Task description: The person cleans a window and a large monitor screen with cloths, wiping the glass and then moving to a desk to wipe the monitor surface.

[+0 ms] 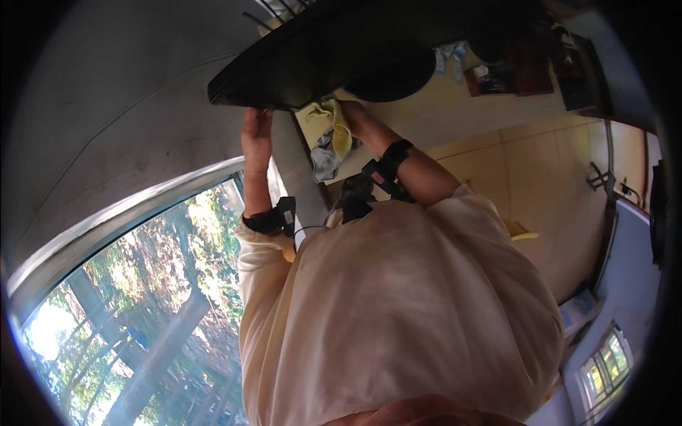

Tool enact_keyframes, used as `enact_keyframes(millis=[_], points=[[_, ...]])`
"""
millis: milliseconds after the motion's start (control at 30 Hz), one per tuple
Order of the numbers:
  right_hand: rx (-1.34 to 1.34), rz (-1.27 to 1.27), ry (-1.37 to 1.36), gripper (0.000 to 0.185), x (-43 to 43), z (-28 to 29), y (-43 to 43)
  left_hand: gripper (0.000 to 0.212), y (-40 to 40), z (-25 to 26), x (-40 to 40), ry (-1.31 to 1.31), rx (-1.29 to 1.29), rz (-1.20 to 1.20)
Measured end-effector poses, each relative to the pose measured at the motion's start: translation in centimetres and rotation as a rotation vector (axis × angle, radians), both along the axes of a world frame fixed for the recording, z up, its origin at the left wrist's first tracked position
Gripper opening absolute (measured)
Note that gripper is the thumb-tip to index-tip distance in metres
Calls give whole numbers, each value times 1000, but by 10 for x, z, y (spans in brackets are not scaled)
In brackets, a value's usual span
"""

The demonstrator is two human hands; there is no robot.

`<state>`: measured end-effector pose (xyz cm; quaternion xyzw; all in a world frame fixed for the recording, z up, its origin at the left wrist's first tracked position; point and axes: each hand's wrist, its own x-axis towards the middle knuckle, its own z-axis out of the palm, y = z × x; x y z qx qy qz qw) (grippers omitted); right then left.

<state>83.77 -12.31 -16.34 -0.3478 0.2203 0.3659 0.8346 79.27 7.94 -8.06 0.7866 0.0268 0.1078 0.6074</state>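
A large black flat-screen television or monitor (298, 64) spans the top of the view, above a dark round base (394, 82). At its lower left corner, my left hand (257, 133) grips the edge, and the fingertips are partly hidden there. My right hand (356, 118) holds a yellow cloth (341, 139) just below the screen's lower edge, close to the base. Part of that hand is hidden by the cloth and the screen. Beneath the yellow cloth, a grey crumpled cloth (326, 157) lies on the pale tabletop (415, 114).
Small blue-and-white packets (450, 56) and a dark red box (489, 80) sit on the tabletop to the right. A window (160, 298) opens on the left below a grey wall (117, 96). Tiled floor (533, 175) stretches right, with a yellow object (522, 232) near my elbow.
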Motion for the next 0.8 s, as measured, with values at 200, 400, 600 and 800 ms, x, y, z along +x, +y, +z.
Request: enact_keyframes(millis=[200, 400, 600, 800], points=[[27, -58, -67, 24, 46, -8, -75, 50, 11, -11, -6, 70, -113, 108], [-656, 312, -1050, 24, 78, 18, -189, 60, 7, -7, -10, -38, -53, 69], [-650, 82, -948, 24, 120, 14, -266, 63, -14, 14, -9, 55, -58, 212], [-512, -278, -60, 37, 170, -11, -303, 62, -23, 23, -7, 64, -83, 215]])
